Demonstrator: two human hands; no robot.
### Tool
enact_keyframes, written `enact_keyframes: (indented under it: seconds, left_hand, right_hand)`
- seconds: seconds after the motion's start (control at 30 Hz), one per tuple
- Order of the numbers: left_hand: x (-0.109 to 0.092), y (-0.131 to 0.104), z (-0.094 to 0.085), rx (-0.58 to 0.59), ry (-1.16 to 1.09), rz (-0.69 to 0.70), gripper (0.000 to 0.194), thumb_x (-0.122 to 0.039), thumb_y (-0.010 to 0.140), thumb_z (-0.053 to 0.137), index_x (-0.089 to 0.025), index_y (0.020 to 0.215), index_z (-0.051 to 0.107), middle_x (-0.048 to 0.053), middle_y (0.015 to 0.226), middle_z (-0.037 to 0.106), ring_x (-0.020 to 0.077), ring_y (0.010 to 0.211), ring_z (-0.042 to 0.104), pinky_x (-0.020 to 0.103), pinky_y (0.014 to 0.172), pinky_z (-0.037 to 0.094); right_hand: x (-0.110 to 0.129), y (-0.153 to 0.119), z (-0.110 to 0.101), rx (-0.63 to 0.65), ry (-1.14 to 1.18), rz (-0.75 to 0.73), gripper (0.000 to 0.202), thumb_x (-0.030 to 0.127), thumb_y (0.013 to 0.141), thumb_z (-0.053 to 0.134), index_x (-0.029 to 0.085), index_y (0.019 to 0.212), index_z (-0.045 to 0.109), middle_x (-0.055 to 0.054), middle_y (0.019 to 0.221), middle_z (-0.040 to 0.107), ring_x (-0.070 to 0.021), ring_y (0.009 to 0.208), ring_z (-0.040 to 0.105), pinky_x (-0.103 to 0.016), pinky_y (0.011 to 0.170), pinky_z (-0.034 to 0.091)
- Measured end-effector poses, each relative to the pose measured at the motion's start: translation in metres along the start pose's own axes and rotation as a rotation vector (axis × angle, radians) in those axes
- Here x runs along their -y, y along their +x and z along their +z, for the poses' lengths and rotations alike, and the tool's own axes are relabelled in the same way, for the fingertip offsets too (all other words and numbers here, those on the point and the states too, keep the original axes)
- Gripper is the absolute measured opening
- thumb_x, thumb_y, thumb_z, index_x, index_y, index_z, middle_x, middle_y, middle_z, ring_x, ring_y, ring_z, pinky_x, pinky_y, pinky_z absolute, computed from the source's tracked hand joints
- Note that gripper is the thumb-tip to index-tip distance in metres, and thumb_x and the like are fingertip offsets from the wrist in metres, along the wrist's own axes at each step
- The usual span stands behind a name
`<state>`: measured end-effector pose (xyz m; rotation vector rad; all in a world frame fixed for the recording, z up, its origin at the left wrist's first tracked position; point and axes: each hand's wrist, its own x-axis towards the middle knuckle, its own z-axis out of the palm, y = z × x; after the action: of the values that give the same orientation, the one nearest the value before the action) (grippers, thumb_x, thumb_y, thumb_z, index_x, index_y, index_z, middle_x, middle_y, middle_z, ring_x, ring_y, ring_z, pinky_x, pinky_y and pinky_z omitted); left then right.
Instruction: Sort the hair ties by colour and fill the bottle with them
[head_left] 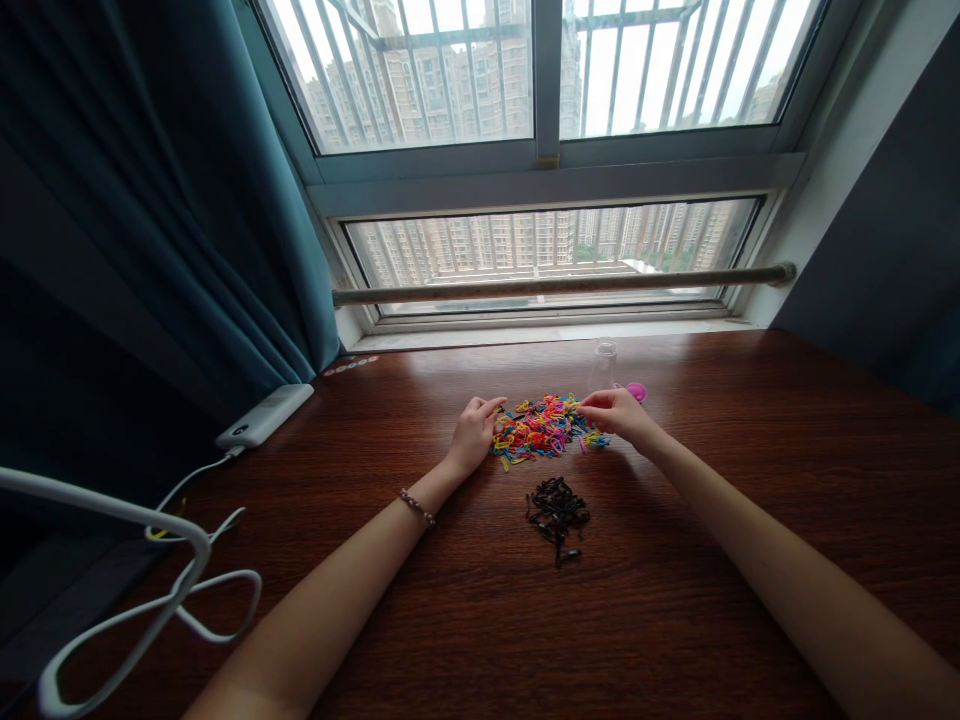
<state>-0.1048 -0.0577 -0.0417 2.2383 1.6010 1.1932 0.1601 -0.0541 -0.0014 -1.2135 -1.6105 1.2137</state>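
Observation:
A loose pile of small multicoloured clips (536, 430) lies on the brown wooden table (450, 620). At the pile's left edge rests my left hand (474, 432), its fingers bent and partly apart, with nothing visible in them. My right hand (611, 410) touches the pile's upper right side, thumb and fingertips pinched together; whatever is between them is too small to make out. Nearer to me, below the coloured pile, is a separate heap of black clips (558, 515). Behind my right hand stand a clear plastic bottle (603, 365) and a pink round lid (636, 392).
A white power strip (262, 417) with a cable lies at the table's left edge by the blue curtain (247, 250). A thick white looped tube (196, 570) sits at the lower left. Beyond the table are a metal rail (562, 286) and a window.

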Motion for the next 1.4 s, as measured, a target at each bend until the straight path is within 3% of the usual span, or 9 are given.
enact_keyframes:
  seconds: [0.23,0.37,0.77,1.03,1.4]
  left_hand:
    - [0.003,0.0,0.001,-0.009,-0.006,-0.033,0.016,-0.019,0.079,0.047,-0.017,0.085,0.062,0.005,0.082,0.058,0.0141,0.073,0.056,0.025,0.069,0.045]
    - [0.003,0.0,0.0,-0.017,-0.019,-0.099,0.009,-0.022,0.074,0.053,-0.016,0.077,0.059,0.003,0.075,0.061,0.0132,0.065,0.057,0.025,0.065,0.046]
    - [0.006,0.002,-0.002,-0.067,-0.061,-0.189,0.018,-0.032,0.073,0.055,-0.017,0.07,0.063,0.003,0.069,0.065,0.0142,0.064,0.059,0.024,0.062,0.045]
    - [0.014,0.002,-0.002,-0.092,0.037,-0.273,0.012,-0.029,0.067,0.061,-0.017,0.065,0.061,0.002,0.067,0.065,0.0142,0.063,0.059,0.024,0.06,0.043]
    - [0.011,0.005,-0.006,0.018,-0.031,-0.246,0.008,-0.02,0.062,0.063,-0.017,0.06,0.056,0.002,0.077,0.068,0.0144,0.069,0.061,0.025,0.065,0.045]
  right_hand:
    - [0.001,0.0,0.0,-0.006,-0.013,0.0,0.032,0.039,0.061,0.064,0.009,0.074,0.063,-0.001,0.052,0.054,-0.0053,0.04,0.039,-0.02,0.037,0.029]
    - [0.002,-0.001,0.0,-0.004,-0.028,0.005,0.033,0.04,0.061,0.064,0.009,0.074,0.064,-0.001,0.053,0.054,-0.0056,0.04,0.039,-0.02,0.037,0.03]
    - [0.001,0.0,0.0,-0.008,-0.037,-0.009,0.033,0.039,0.061,0.064,0.009,0.074,0.064,-0.001,0.052,0.055,-0.0058,0.04,0.04,-0.02,0.038,0.031]
    - [-0.001,0.001,0.0,-0.01,-0.036,-0.019,0.031,0.038,0.062,0.064,0.009,0.073,0.064,-0.001,0.052,0.055,-0.0056,0.04,0.04,-0.019,0.037,0.032]
    - [-0.004,0.002,0.002,0.012,-0.036,-0.036,0.029,0.036,0.063,0.065,0.01,0.074,0.064,-0.001,0.052,0.056,-0.0062,0.04,0.042,-0.019,0.038,0.035]
